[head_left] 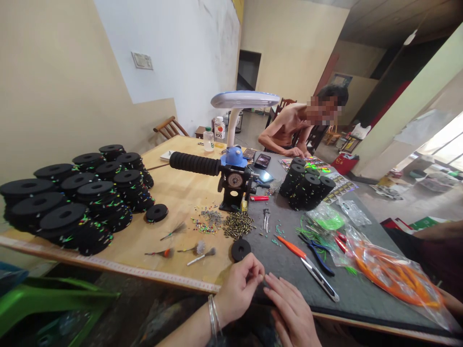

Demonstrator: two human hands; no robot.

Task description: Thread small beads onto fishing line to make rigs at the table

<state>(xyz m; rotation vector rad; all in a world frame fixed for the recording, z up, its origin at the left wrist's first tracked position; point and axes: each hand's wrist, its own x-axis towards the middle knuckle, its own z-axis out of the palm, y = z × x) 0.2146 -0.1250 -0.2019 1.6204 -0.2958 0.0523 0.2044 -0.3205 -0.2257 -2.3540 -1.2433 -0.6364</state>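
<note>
At the front edge of the table, my left hand [241, 284] is closed in a pinch, thumb against fingertips. Whatever it holds, if anything, is too small to make out. Close beside it, my right hand [289, 306] has its fingers stretched out, their tips almost meeting the left fingertips. Just beyond my left hand lies a black foam spool [240, 249]. A heap of small black-and-gold beads [238, 225] spreads behind that spool. Left of it are several feather-like tufts, one being a grey-tipped piece [202, 255] on a white stem.
Stacked black foam spools [65, 217] crowd the left; more spools [307, 185] stand right. A clamp stand [234, 185] and lamp [244, 100] rise mid-table. Right lie an orange-and-silver cutter [307, 267], blue-handled pliers [318, 255] and bagged orange cord [394, 270]. A person [289, 127] sits opposite.
</note>
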